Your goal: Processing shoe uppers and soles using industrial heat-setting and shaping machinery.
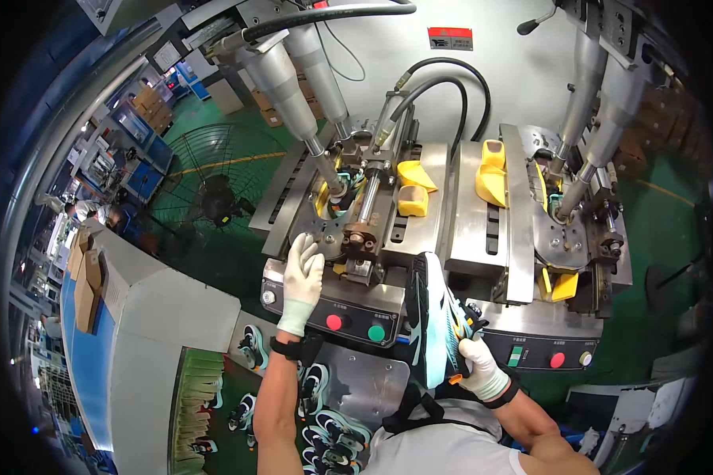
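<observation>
My right hand [483,368], in a white glove, grips a sneaker [432,324] near one end. The shoe is tilted upright, its pale blue and black sole towards the left, with a turquoise, white and black upper. My left hand [303,277], also gloved, holds nothing; its fingers stretch up in front of the left clamping station [321,233] of a metal press. Inside that station sits a shoe [342,194], partly hidden by the press rods. Another shoe [556,202] shows in part within the right station, beneath its rods.
Yellow wedge-shaped blocks [413,199] lie on the steel plates, with more yellow blocks [491,180] to their right. Red and green buttons line the front panel [355,323]. Several sneakers [333,435] lie below left, near a grey-white bench [174,305]. A large fan [214,194] stands behind.
</observation>
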A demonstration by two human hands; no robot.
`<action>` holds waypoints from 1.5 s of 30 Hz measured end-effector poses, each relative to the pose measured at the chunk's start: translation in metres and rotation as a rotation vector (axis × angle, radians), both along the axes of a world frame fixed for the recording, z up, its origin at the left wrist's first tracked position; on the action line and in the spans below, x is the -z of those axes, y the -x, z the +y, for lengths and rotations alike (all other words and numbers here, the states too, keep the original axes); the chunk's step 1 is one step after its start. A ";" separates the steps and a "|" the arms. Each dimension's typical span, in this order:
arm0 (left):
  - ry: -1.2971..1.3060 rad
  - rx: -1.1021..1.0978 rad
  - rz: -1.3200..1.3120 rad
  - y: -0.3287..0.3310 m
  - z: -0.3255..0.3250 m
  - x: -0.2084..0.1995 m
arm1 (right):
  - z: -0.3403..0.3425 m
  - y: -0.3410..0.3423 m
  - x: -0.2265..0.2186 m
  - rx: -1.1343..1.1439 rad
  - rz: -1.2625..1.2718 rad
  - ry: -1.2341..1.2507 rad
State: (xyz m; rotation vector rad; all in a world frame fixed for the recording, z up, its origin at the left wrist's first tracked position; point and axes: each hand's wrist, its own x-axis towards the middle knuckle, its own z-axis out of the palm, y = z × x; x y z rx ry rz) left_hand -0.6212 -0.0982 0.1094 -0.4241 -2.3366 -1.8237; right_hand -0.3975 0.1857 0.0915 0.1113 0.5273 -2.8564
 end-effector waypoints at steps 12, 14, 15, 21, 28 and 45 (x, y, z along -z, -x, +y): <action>0.104 0.019 -0.158 0.114 0.022 0.041 | -0.011 0.016 0.000 0.168 -0.063 -0.115; 0.204 -0.027 -0.158 0.154 0.023 0.060 | -0.010 0.015 -0.002 0.185 -0.066 -0.167; 0.257 -0.038 -0.164 0.170 0.029 0.072 | -0.009 0.012 -0.009 0.216 -0.087 -0.213; 0.899 0.104 -0.272 0.241 0.055 0.118 | 0.003 -0.003 -0.015 0.214 -0.124 -0.271; 0.280 -0.028 -0.434 0.254 0.038 0.116 | -0.007 0.021 -0.012 0.198 -0.223 -0.394; -0.009 -0.318 -0.445 -0.173 -0.152 0.080 | -0.154 0.374 0.031 0.004 -0.338 -0.532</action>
